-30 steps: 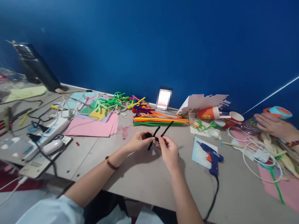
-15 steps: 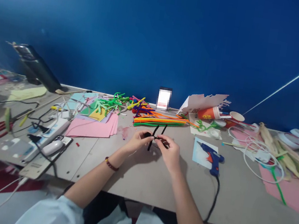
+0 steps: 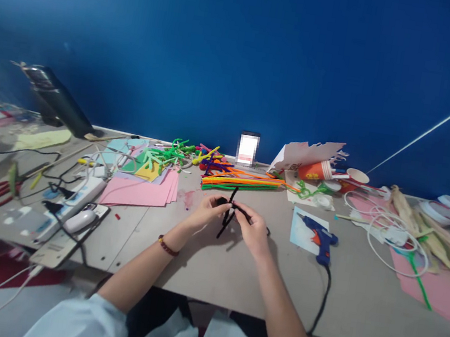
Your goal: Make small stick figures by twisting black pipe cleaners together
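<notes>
Black stems (image 3: 223,227) are pinched in your left hand (image 3: 206,212) and right hand (image 3: 255,230), left of the blue glue gun (image 3: 325,241).

Single head-worn view: lens high at the near side of the long, grey, flat-topped table (image 3: 208,278), facing forward and down. Wearer's bare left hand (image 3: 204,214) and bare right hand (image 3: 255,231) near, above the table; smooth blue wall (image 3: 242,53) beyond it.
</notes>
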`<action>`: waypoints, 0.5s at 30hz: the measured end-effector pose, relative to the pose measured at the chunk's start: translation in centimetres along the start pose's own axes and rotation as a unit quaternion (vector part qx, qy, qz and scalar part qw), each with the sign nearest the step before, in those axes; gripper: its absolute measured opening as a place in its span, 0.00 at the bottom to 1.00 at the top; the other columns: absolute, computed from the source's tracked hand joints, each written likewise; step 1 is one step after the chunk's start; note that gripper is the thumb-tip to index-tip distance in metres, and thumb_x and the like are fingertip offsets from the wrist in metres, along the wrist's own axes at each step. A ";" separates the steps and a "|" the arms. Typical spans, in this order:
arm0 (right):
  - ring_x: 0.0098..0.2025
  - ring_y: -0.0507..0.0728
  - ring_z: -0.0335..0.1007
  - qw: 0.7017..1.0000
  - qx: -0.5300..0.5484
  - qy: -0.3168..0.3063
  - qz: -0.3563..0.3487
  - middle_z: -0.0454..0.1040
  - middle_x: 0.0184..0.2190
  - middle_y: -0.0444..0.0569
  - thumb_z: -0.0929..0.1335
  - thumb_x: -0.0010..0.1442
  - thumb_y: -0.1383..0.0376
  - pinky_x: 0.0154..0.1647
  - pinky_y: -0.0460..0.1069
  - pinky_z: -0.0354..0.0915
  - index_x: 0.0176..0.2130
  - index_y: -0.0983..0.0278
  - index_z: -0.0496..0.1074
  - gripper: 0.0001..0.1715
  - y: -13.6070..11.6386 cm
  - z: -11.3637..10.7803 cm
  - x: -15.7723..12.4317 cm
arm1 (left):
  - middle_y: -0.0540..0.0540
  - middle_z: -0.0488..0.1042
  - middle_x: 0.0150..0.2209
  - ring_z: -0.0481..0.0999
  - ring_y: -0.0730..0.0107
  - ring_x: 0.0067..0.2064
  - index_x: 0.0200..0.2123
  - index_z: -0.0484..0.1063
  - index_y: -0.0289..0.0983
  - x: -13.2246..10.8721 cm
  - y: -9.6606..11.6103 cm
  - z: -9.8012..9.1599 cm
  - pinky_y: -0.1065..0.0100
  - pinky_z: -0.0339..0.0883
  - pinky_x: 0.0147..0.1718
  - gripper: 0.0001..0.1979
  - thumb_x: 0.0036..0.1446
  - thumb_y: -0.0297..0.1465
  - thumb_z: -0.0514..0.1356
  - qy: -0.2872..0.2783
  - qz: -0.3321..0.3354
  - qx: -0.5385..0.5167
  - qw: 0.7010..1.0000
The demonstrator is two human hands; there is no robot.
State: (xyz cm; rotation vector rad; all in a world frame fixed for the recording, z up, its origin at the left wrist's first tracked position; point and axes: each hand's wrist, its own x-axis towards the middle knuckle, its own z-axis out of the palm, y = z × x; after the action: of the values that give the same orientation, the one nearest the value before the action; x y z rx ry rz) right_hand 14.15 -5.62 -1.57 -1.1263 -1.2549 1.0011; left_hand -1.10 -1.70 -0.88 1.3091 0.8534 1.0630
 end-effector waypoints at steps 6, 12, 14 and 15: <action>0.39 0.56 0.74 0.999 0.027 -0.009 0.023 0.78 0.38 0.49 0.68 0.52 0.62 0.41 0.50 0.69 0.40 0.63 0.75 0.15 -0.1 0.1 0.1 | 0.53 0.66 0.21 0.63 0.78 0.21 0.32 0.71 0.33 0.0 0.3 0.2 0.73 0.58 0.22 0.17 0.45 0.40 0.66 0.016 -0.003 0.021 1.000; 0.43 0.57 0.72 0.991 -0.104 0.012 -0.080 0.77 0.41 0.50 0.66 0.51 0.69 0.48 0.52 0.67 0.42 0.62 0.75 0.17 -0.5 0.1 -0.3 | 0.53 0.66 0.21 0.62 0.79 0.20 0.30 0.71 0.33 0.0 0.8 0.4 0.73 0.56 0.21 0.18 0.43 0.42 0.67 0.035 -0.008 0.030 0.999; 0.43 0.58 0.72 0.989 -0.113 0.020 -0.090 0.77 0.40 0.50 0.66 0.52 0.68 0.48 0.53 0.67 0.41 0.62 0.75 0.15 -0.5 0.0 -0.4 | 0.53 0.67 0.21 0.62 0.79 0.20 0.30 0.71 0.33 -0.1 1.0 0.4 0.73 0.56 0.21 0.18 0.43 0.42 0.67 0.026 -0.011 0.032 0.999; 0.43 0.58 0.73 0.990 -0.110 0.022 -0.087 0.77 0.40 0.50 0.67 0.53 0.67 0.47 0.53 0.67 0.41 0.62 0.76 0.14 -0.5 -0.1 -0.4 | 0.52 0.68 0.22 0.63 0.78 0.21 0.30 0.71 0.33 -0.1 1.0 0.5 0.73 0.57 0.22 0.18 0.43 0.42 0.66 0.020 -0.010 0.032 0.999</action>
State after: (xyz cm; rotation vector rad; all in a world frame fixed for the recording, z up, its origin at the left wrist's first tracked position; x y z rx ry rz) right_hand 14.17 -6.08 -1.15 -1.1778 -1.4260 0.7170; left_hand -0.79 -1.98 0.20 1.3335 0.9362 1.0568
